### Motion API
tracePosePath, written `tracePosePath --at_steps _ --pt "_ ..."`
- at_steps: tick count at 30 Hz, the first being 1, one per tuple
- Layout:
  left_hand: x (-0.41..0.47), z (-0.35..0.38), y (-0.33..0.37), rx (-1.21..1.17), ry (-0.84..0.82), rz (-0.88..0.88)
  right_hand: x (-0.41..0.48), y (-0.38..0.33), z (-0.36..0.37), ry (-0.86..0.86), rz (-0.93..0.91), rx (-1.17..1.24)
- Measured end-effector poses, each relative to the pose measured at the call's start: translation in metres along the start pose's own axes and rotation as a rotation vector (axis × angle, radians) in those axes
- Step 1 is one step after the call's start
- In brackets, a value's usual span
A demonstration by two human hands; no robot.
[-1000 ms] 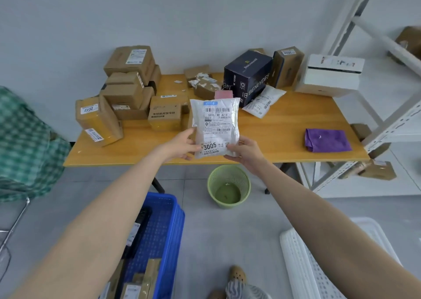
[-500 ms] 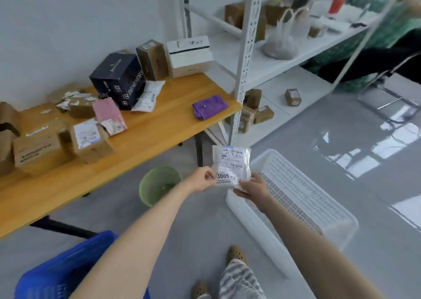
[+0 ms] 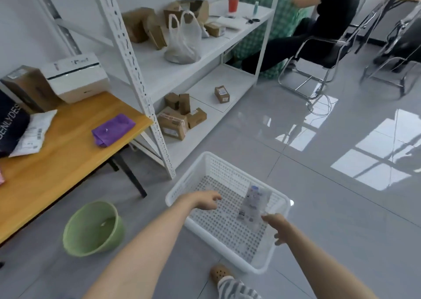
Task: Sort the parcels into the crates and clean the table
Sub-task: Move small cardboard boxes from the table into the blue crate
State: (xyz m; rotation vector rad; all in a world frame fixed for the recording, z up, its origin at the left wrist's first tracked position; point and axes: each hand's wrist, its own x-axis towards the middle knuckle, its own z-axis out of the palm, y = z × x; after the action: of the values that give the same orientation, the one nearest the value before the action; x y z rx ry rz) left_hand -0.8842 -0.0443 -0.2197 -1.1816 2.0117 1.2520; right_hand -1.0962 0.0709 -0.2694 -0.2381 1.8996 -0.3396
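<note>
Floor-level white crate [image 3: 227, 168] is sitting under the parcel [image 3: 252, 204], at eleven o'clock from the right hand [image 3: 276, 227], its grip unreadable, left hand [image 3: 205, 199] grip spread; releasing low is looking wisest.

A flat white plastic mailer parcel with printed labels [image 3: 254, 204] hangs tilted, nearly upright, over the inside of the white perforated plastic crate [image 3: 230, 170], which stands on the floor. Its lower corner meets the right hand [image 3: 276, 228], though blur hides whether the fingers pinch it. On the wooden bench [image 3: 68, 162] lie another white mailer [image 3: 32, 130], a dark box [image 3: 9, 123], a brown carton [image 3: 25, 86] and a white box [image 3: 77, 77].
</note>
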Motion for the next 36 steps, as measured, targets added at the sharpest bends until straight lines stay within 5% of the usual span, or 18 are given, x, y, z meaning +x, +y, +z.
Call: tracePosePath --at_steps 11,20,26,36 --pt "0.011 -0.015 0.005 -0.106 0.102 -0.048 0.027 -0.078 -0.022 -0.219 -0.226 -0.242" --pt "-0.093 0.031 -0.092 -0.691 0.539 -0.305 -0.025 -0.125 0.121 -0.533 -0.399 -0.381" --pt "-0.218 0.120 -0.168 -0.998 0.869 -0.462 -0.127 -0.085 0.256 -0.787 -0.540 -0.677" --pt "-0.393 0.305 -0.229 -1.251 1.071 -0.673 -0.242 0.060 0.405 -1.001 -0.604 -0.952"
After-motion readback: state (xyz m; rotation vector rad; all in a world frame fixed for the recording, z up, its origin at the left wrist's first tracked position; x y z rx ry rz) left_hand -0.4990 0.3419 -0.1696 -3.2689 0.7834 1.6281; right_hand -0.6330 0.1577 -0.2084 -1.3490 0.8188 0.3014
